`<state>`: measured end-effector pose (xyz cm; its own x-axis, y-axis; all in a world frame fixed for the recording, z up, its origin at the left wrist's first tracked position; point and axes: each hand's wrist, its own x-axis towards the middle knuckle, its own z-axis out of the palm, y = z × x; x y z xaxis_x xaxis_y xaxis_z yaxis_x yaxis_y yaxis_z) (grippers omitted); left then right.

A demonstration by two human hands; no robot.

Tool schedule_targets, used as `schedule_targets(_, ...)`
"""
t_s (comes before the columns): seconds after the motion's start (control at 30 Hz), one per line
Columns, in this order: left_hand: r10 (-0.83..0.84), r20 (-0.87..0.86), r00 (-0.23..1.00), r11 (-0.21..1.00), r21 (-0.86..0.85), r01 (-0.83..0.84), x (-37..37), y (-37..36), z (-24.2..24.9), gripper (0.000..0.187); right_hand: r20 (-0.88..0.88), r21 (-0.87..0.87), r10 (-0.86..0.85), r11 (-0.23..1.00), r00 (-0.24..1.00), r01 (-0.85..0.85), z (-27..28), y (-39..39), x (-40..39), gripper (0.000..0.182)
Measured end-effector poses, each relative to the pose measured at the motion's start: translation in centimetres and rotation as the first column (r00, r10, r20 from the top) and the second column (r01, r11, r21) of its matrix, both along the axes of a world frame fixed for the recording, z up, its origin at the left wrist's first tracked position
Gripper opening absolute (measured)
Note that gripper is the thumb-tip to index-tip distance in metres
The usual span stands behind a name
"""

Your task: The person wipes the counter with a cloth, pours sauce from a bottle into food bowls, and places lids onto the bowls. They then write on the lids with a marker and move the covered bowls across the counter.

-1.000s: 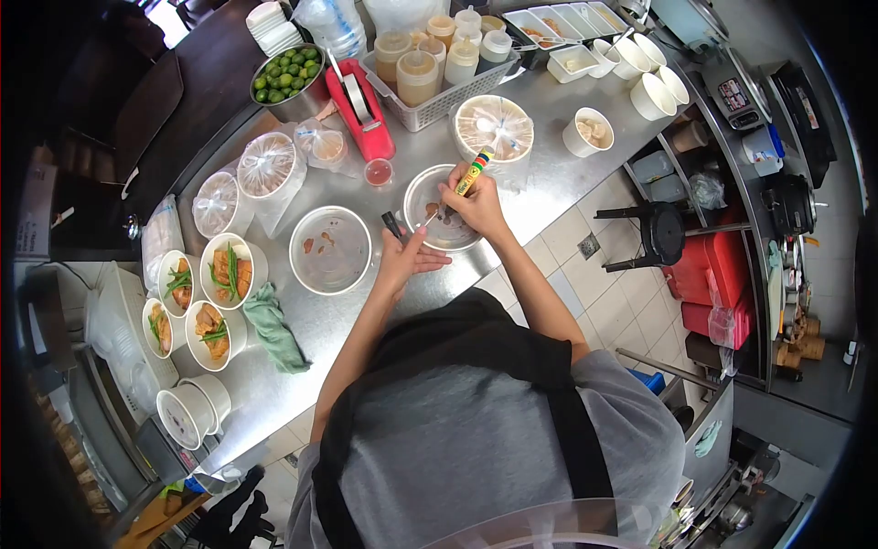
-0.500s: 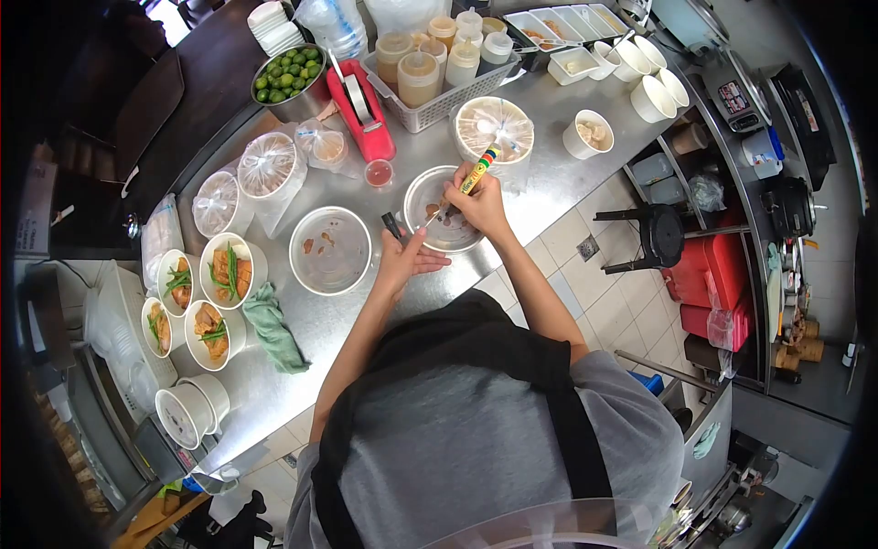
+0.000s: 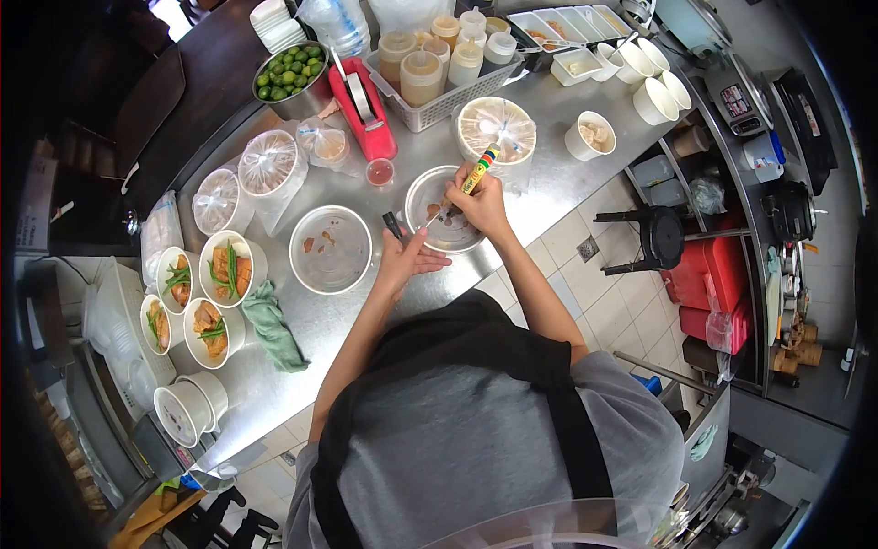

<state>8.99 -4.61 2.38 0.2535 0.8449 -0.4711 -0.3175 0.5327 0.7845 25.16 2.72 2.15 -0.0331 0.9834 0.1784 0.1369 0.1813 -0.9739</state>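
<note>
My right hand grips a yellow marker with coloured bands, its tip down at the clear lid of a round container. Brown shapes show on or through that lid. A black marker cap is pinched in my left hand, whose other fingers rest against the container's near rim. To the left sits a second lidded container, also with brown shapes. Behind my right hand stands a bowl wrapped in a plastic bag. A small cup of red sauce lies between the containers and the tape dispenser.
Bowls of food with green beans stand at left beside a green cloth. Along the back are a red tape dispenser, a pot of limes and a basket of sauce bottles. A black stool stands right.
Both hands and the marker look almost the same as before. The view has shifted very slightly.
</note>
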Motion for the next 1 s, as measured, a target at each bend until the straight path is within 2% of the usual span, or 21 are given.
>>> schedule_targets(0.27,-0.012,-0.003,1.0,1.0,0.005,0.012,-0.1,0.1,-0.4,0.034,-0.029,-0.039,0.014,0.999,0.999,-0.015,0.8,-0.2,-0.1,0.016)
schedule_targets(0.47,-0.014,-0.02,1.0,1.0,0.005,0.014,0.0,0.0,-0.2,0.034,-0.017,0.004,-0.018,1.0,1.0,0.018,0.7,-0.1,-0.2,0.015)
schedule_targets(0.57,-0.011,-0.015,1.0,1.0,0.004,0.011,0.0,0.1,-0.1,0.034,0.032,-0.035,0.016,0.999,0.999,-0.015,1.0,-0.3,0.0,0.015)
schedule_targets(0.67,-0.003,-0.011,1.0,1.0,0.002,0.003,0.0,0.0,-0.2,0.034,-0.051,-0.054,-0.011,0.999,0.999,0.009,1.4,-0.4,-0.3,0.015)
schedule_targets(0.77,-0.004,-0.007,1.0,1.0,0.004,0.004,0.0,0.0,-0.2,0.034,0.049,0.03,-0.034,0.999,0.998,0.032,0.4,-0.1,0.0,0.015)
schedule_targets(1.0,-0.001,-0.017,1.0,1.0,0.008,0.001,0.1,0.0,0.1,0.034,-0.015,0.037,-0.042,0.998,0.999,0.042,0.5,0.0,0.1,0.016)
